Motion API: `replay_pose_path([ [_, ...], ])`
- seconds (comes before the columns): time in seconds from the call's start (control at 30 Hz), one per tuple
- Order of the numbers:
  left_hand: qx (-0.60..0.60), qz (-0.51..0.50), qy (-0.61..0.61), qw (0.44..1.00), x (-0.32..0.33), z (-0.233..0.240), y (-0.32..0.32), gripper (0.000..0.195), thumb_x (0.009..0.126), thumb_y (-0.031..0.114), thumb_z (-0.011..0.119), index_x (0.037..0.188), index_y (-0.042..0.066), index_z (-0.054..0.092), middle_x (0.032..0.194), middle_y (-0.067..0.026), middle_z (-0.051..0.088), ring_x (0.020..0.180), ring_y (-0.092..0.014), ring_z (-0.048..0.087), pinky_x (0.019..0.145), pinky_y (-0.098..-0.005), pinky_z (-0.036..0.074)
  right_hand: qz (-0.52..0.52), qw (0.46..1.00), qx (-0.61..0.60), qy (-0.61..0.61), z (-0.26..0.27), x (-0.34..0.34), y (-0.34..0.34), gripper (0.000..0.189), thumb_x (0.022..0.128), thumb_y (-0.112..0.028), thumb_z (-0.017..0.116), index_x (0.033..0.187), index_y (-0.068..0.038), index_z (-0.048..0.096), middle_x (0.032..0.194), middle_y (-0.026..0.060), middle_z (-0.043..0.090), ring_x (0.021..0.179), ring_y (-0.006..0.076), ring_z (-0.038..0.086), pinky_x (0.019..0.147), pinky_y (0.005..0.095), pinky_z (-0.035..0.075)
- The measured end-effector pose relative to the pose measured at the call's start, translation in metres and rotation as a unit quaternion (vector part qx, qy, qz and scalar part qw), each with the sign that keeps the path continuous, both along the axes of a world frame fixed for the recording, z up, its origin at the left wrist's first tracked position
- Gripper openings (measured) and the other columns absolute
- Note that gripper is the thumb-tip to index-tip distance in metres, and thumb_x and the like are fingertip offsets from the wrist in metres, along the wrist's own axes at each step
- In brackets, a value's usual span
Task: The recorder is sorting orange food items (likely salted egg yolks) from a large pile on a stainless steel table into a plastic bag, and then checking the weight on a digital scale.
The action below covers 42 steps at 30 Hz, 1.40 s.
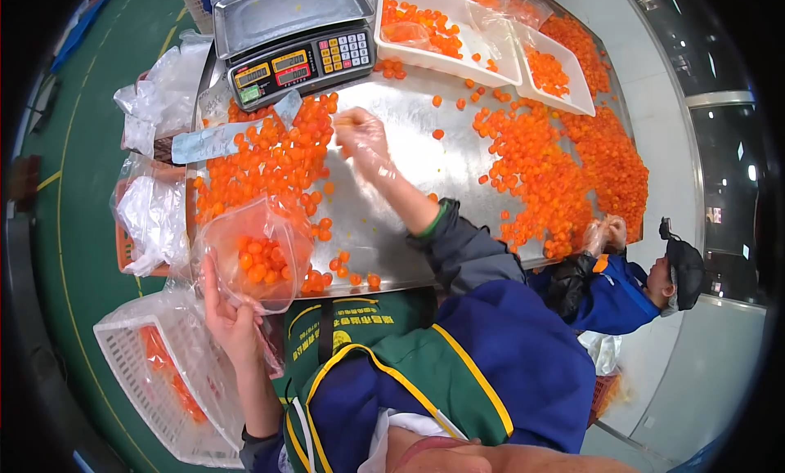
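My left hand [233,323] holds the rim of a clear plastic bag [294,289] at the table's near left, its index finger stretched along the side. Inside lie several round orange balls that look like salted egg yolks [260,259]. My right hand [363,139], in a thin clear glove, reaches over the steel table [392,228]. Its fingers are bent together at the right edge of a loose heap of orange yolks [276,157]; whether they hold one is hidden. A pale blue strip [208,143] bearing writing lies across the heap's left side.
A digital scale [300,56] stands behind the heap. White trays [454,59] with yolks sit at the back, and more yolks [533,166] spread to the right. A co-worker's gloved hands [604,232] are at the right edge. Lined crates [150,218] flank the left.
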State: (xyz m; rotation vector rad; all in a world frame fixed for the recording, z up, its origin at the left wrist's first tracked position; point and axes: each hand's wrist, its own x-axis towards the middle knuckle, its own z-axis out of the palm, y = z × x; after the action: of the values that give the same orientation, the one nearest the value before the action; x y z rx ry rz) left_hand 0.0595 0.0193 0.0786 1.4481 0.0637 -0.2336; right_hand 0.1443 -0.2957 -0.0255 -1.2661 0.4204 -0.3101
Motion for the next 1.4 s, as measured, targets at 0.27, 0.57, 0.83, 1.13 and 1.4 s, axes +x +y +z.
replay_pose_path([
  [0.27, 0.008, 0.009, -0.021, 1.000, 0.003, -0.008, 0.017, 0.088, 0.071, -0.020, 0.040, 0.156, -0.002, 0.025, 0.162, -0.0159, 0.029, 0.066, -0.007, 0.060, 0.049, -0.0163, 0.043, 0.228, 0.879, -0.358, -0.219, 0.066, -0.017, 0.079, 0.021, 0.083, -0.016, 0.073, 0.103, -0.009, 0.072, 0.104, 0.0080, 0.069, 0.102, 0.0255, 0.066, 0.089, 0.0391, 0.052],
  [0.57, -0.013, 0.012, -0.003, 1.000, 0.001, -0.010, 0.015, 0.087, 0.073, -0.021, 0.040, 0.156, -0.002, 0.024, 0.163, -0.0160, 0.027, 0.063, -0.006, 0.059, 0.048, -0.0163, 0.043, 0.216, 0.659, -0.717, -0.072, -0.068, 0.045, -0.024, 0.040, 0.093, -0.030, 0.058, 0.132, -0.018, 0.059, 0.142, 0.0074, 0.054, 0.131, 0.0289, 0.049, 0.106, 0.0460, 0.042],
  [0.83, -0.019, 0.022, -0.005, 1.000, -0.004, -0.021, 0.029, 0.083, 0.075, -0.020, 0.040, 0.155, -0.003, 0.027, 0.162, -0.0154, 0.029, 0.061, -0.005, 0.059, 0.049, -0.0162, 0.043, 0.206, 0.901, -0.381, -0.036, -0.051, -0.019, -0.060, 0.050, 0.098, -0.021, 0.054, 0.146, -0.012, 0.047, 0.138, 0.0098, 0.058, 0.125, 0.0248, 0.054, 0.107, 0.0379, 0.041],
  [1.13, 0.106, -0.060, -0.049, 0.991, 0.007, -0.035, 0.046, 0.077, 0.076, -0.015, 0.041, 0.152, 0.001, 0.038, 0.158, -0.0129, 0.038, 0.063, -0.002, 0.058, 0.051, -0.0148, 0.043, 0.055, 0.896, -0.384, 0.216, -0.048, -0.090, -0.102, 0.024, 0.091, -0.019, 0.061, 0.112, -0.011, 0.071, 0.101, 0.0164, 0.072, 0.096, 0.0271, 0.068, 0.084, 0.0399, 0.053],
  [1.4, 0.088, -0.056, -0.024, 0.994, -0.002, -0.018, 0.035, 0.079, 0.075, -0.012, 0.044, 0.153, -0.001, 0.035, 0.158, -0.0127, 0.039, 0.067, -0.002, 0.060, 0.051, -0.0144, 0.044, 0.085, 0.695, -0.714, -0.016, -0.051, -0.052, -0.031, 0.005, 0.082, -0.017, 0.066, 0.086, -0.014, 0.066, 0.092, 0.0083, 0.064, 0.092, 0.0262, 0.065, 0.075, 0.0388, 0.056],
])
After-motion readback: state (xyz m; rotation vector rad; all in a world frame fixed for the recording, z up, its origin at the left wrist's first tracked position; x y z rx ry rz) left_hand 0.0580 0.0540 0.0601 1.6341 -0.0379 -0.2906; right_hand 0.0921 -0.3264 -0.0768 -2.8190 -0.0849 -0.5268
